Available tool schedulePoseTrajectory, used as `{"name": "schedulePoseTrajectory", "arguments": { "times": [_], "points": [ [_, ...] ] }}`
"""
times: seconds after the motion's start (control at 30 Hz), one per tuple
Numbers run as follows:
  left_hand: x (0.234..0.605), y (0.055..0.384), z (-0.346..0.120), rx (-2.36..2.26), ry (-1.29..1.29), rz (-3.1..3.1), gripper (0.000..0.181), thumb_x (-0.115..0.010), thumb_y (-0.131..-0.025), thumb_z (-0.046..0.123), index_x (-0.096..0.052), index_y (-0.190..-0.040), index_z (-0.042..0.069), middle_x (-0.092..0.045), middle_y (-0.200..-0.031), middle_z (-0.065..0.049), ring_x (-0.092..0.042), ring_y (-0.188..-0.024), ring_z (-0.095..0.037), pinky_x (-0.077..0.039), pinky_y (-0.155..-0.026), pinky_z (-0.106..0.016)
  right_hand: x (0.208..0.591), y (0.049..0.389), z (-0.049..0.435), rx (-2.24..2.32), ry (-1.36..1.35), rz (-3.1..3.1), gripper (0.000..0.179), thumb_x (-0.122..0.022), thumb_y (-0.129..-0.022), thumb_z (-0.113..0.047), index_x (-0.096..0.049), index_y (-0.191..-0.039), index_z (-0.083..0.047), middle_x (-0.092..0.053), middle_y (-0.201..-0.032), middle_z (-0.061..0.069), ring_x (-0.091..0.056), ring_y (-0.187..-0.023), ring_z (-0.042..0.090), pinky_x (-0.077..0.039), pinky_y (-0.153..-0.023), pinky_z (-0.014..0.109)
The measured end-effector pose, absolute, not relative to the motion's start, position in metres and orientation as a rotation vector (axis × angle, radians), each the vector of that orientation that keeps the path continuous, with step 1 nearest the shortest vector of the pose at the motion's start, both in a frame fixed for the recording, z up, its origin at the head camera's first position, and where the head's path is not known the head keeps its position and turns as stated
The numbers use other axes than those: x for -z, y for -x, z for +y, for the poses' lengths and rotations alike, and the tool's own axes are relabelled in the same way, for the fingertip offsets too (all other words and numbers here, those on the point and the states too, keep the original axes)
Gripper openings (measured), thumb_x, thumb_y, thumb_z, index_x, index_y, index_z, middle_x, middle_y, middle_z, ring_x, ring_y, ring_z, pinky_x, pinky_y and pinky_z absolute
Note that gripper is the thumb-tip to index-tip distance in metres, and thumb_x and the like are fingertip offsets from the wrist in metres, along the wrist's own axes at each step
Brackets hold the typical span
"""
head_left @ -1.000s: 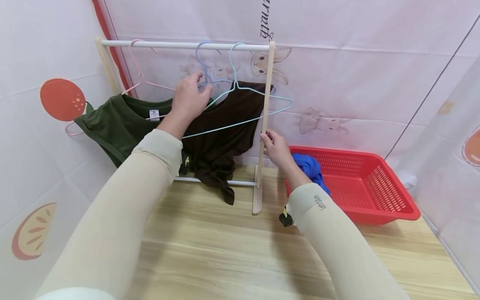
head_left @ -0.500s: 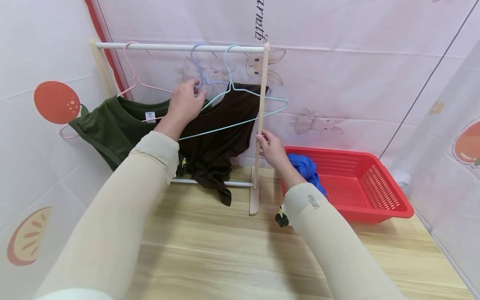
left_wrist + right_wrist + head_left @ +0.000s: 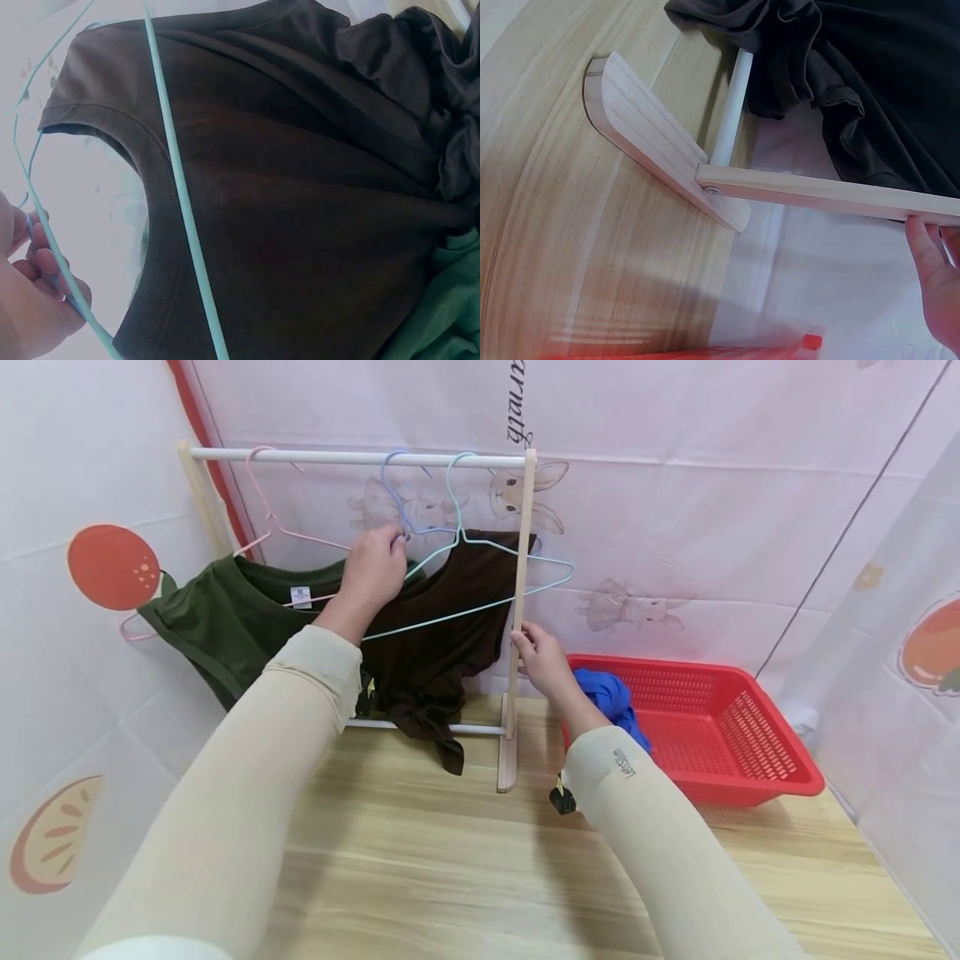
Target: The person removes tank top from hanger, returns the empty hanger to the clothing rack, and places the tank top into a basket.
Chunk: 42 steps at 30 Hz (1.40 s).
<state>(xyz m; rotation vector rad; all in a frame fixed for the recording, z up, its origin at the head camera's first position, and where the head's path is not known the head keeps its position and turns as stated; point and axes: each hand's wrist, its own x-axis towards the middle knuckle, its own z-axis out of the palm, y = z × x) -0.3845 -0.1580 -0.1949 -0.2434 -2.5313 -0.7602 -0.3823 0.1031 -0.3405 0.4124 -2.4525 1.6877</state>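
Note:
My left hand pinches the thin blue hanger near its shoulder; in the left wrist view the fingers curl around its wire. A dark brown sleeveless shirt hangs on that blue hanger. In front of the shirt is a bare mint hanger, hooked on the same rail. My right hand grips the wooden upright at the rack's right end, fingertips on the wood in the right wrist view. Left of the brown shirt, a dark green sleeveless shirt hangs on a pink hanger.
The rack's white top rail runs along the wall. Right of the rack, a red plastic basket holds a blue cloth at its left end. A wooden foot stands on the wood-grain table.
My left fingers have closed in on the blue hanger from a looser pose. My right hand stays on the upright. The whole view has shifted slightly.

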Motion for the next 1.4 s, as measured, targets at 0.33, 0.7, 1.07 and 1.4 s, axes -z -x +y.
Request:
{"name": "schedulePoseTrajectory", "arguments": {
  "times": [0.33, 0.7, 1.07, 1.4],
  "points": [
    [0.191, 0.385, -0.156, 0.908, 0.202, -2.511, 0.037, -0.036, -0.107, 0.023, -0.064, -0.123, 0.007, -0.064, -0.128, -0.012, -0.055, -0.114, -0.028, -0.041, -0.101, -0.040, 0.339, 0.380, 0.101, -1.674, -0.391, -2.479, 0.045, -0.046, -0.104, -0.033, -0.047, -0.142, -0.009, -0.055, -0.124, 0.022, -0.058, -0.113, 0.037, -0.054, -0.090, 0.050],
    [0.174, 0.378, -0.155, 0.964, 0.148, -2.501, 0.037, -0.034, -0.107, 0.023, -0.063, -0.123, 0.006, -0.063, -0.131, -0.008, -0.054, -0.111, -0.022, -0.041, -0.095, -0.035, 0.337, 0.382, 0.100, -1.696, -0.417, -2.442, 0.045, -0.048, -0.103, -0.032, -0.049, -0.142, -0.008, -0.056, -0.127, 0.020, -0.058, -0.111, 0.034, -0.053, -0.089, 0.053],
    [0.155, 0.364, -0.156, 0.894, 0.081, -2.512, 0.039, -0.034, -0.107, 0.028, -0.065, -0.123, 0.010, -0.065, -0.128, -0.004, -0.054, -0.105, -0.020, -0.043, -0.087, -0.031, 0.337, 0.383, 0.098, -1.660, -0.425, -2.468, 0.046, -0.048, -0.104, -0.034, -0.049, -0.142, -0.008, -0.056, -0.124, 0.019, -0.057, -0.107, 0.031, -0.055, -0.087, 0.049],
    [0.152, 0.356, -0.169, 0.907, 0.074, -2.518, 0.036, -0.039, -0.104, 0.025, -0.068, -0.118, 0.008, -0.065, -0.115, -0.008, -0.052, -0.097, -0.019, -0.042, -0.080, -0.027, 0.336, 0.382, 0.097, -1.679, -0.408, -2.472, 0.046, -0.048, -0.103, -0.034, -0.048, -0.142, -0.008, -0.055, -0.122, 0.019, -0.057, -0.109, 0.035, -0.054, -0.089, 0.050]
  ]
}}
